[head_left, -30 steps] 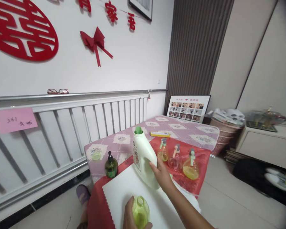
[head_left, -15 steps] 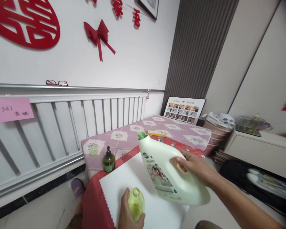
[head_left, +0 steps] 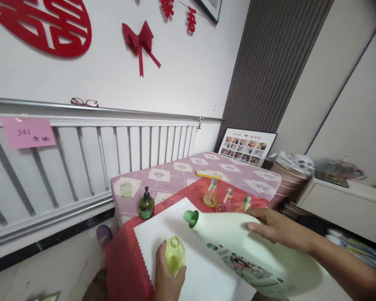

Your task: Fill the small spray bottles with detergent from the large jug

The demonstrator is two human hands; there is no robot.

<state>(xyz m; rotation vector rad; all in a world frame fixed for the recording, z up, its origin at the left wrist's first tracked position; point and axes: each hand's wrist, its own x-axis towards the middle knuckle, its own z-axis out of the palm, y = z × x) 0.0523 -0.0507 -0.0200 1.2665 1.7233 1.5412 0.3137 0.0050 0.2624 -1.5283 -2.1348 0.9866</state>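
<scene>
Right hand [head_left: 271, 228]: grasping the jug [head_left: 253, 255] along its upper side, thumb across the near face, fingers going over the far side. The jug is held clear of the mat and laid over nearly on its side. Gripping well behind the neck probably steadies the bulky body and leaves the mouth free. Green spout [head_left: 191, 218] points left; no liquid seen leaving it.

Left hand [head_left: 168, 274]: curled round the yellow-green bottle [head_left: 175, 255], fingers on the left, thumb on the right. Low hold, presumably to leave the open neck uncovered. Bottle is near the spout, below and left of it, not touching. Whether its base rests on the mat: cannot tell.

White mat [head_left: 197, 271] lies under the bottle, over a red cloth [head_left: 125, 251]; likely there to keep drips off the cloth.

Further out: dark pump bottle [head_left: 146, 207] upright, left of the mat. Three pump bottles [head_left: 210, 196] in a row beyond the jug, which partly hides the rightmost. Pale green lid [head_left: 127, 191] and yellow box [head_left: 207, 174] on the tablecloth [head_left: 163, 173], out of the hands' way.
</scene>
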